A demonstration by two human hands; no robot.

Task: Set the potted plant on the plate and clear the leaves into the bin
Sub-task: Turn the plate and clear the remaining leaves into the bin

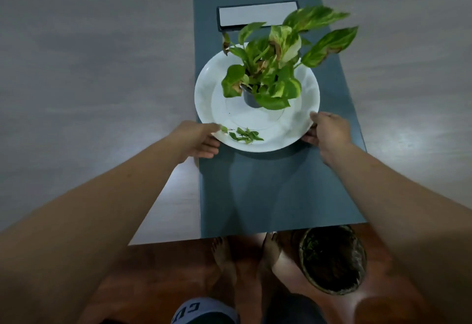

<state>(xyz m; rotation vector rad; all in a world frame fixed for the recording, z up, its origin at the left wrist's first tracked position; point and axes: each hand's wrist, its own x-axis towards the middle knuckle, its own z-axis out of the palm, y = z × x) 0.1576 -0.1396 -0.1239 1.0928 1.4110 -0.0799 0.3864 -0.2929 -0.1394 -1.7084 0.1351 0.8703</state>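
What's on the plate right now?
The potted plant stands on the white plate, toward its far side, and loose leaf scraps lie near the front rim. Foliage hides the soil and the plate directly behind the pot.

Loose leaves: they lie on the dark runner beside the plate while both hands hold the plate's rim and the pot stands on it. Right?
Not quite. The head view shows the loose leaves on the plate itself, at its near edge. The rest holds: left hand and right hand hold the rim, and the pot stands on it.
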